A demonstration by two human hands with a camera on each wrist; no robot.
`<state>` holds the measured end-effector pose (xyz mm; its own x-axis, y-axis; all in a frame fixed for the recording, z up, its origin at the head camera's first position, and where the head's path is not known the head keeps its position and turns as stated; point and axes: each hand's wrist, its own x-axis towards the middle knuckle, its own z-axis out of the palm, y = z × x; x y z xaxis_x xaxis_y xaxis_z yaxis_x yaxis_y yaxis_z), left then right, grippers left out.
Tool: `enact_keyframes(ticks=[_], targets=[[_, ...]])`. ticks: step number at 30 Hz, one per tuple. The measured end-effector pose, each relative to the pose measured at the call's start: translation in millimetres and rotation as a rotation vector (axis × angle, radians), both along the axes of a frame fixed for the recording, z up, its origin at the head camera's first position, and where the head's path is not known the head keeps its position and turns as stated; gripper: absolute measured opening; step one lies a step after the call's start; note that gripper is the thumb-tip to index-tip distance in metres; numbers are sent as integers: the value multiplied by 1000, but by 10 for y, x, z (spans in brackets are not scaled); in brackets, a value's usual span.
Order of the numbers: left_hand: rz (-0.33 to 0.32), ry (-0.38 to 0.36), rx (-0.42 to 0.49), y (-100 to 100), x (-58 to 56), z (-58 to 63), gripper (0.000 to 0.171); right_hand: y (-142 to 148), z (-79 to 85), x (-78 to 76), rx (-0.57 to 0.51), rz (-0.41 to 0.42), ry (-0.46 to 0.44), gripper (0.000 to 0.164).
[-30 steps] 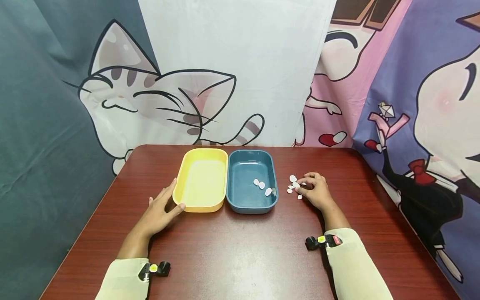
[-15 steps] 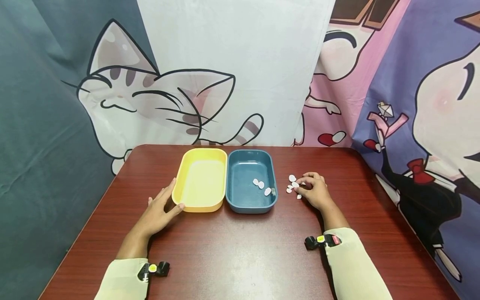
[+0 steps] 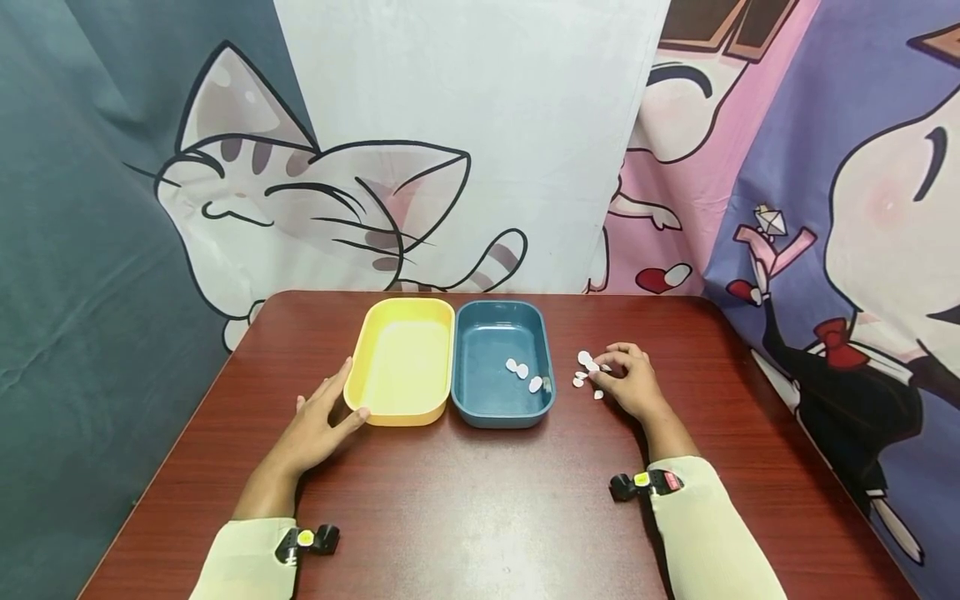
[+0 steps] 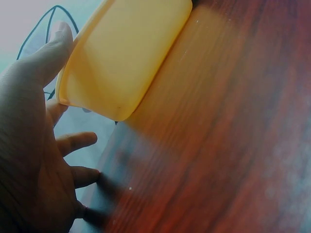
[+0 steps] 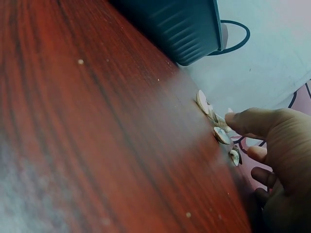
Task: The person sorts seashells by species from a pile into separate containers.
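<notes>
In the head view my left hand rests at the yellow tray, fingers spread. Its thumb lies at the near left corner and a fingertip touches the left wall; the left wrist view shows the thumb along the yellow tray's rim. My right hand is over a small group of seashells, thumb and index finger pinching a white seashell. More seashells lie close by, and ribbed seashells show beside the thumb in the right wrist view. Three pale seashells lie in the blue tray.
The two trays stand side by side near the back of the dark red wooden table. A printed cloth with cartoon figures hangs behind it. A small dark camera sits on each wrist, such as the right wrist camera.
The seashell at my right fingertips has shifted slightly toward the back, overlapping the larger shell beside it. My left hand and both trays stay in place.
</notes>
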<state>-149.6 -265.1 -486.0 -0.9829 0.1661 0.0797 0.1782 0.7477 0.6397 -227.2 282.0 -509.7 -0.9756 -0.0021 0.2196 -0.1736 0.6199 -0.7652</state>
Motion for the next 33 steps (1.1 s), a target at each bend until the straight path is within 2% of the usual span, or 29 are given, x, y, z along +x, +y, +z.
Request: enact_keyframes(ticks=[9, 15, 22, 33], targets=[[-4, -4, 9, 0, -1, -19, 93, -45, 73, -33, -68, -20, 47, 20], [0, -3, 3, -6, -3, -10, 93, -150, 197, -24, -110, -16, 88, 18], [-2, -1, 2, -9, 0, -22, 93, -303, 316, -23, -145, 23, 119, 17], [-6, 6, 4, -13, 2, -23, 92, -674, 489, -52, -192, 90, 91, 17]])
